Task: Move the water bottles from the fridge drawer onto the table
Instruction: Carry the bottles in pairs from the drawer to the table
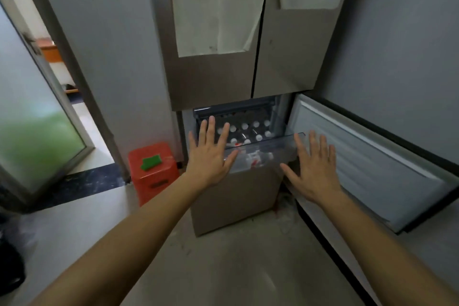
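Left hand (210, 156), right hand (316, 169) outstretched (fingers splayed) toward drawer (285, 148).

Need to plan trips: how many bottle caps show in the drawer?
9 that I can make out: five caps in the back row, four in the front row. The left hand and the drawer front may hide more.

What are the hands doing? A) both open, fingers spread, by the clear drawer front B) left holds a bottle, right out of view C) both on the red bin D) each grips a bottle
A: left hand and right hand show straight, spread fingers at the drawer; the bottles sit inside it, ungripped.
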Demonstrator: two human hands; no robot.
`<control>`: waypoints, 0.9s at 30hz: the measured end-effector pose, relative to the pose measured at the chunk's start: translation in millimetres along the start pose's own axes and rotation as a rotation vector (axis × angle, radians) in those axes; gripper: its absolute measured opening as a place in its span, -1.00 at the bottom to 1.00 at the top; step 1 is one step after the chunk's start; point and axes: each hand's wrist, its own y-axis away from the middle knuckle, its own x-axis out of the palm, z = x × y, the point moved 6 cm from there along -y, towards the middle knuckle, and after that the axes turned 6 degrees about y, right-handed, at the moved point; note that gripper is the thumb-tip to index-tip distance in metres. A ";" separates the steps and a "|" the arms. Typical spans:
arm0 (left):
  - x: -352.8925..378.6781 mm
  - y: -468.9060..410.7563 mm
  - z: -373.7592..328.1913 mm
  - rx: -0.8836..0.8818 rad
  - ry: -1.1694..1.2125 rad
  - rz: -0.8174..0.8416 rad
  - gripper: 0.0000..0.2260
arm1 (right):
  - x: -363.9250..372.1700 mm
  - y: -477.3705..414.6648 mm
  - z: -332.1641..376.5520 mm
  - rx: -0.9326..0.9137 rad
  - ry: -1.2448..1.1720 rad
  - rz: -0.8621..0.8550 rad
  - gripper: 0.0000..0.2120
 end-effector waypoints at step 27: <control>208.6 -255.7 27.1 -0.319 0.013 0.493 -0.36 | 238.2 -319.9 -40.8 -0.337 -0.448 0.834 -0.39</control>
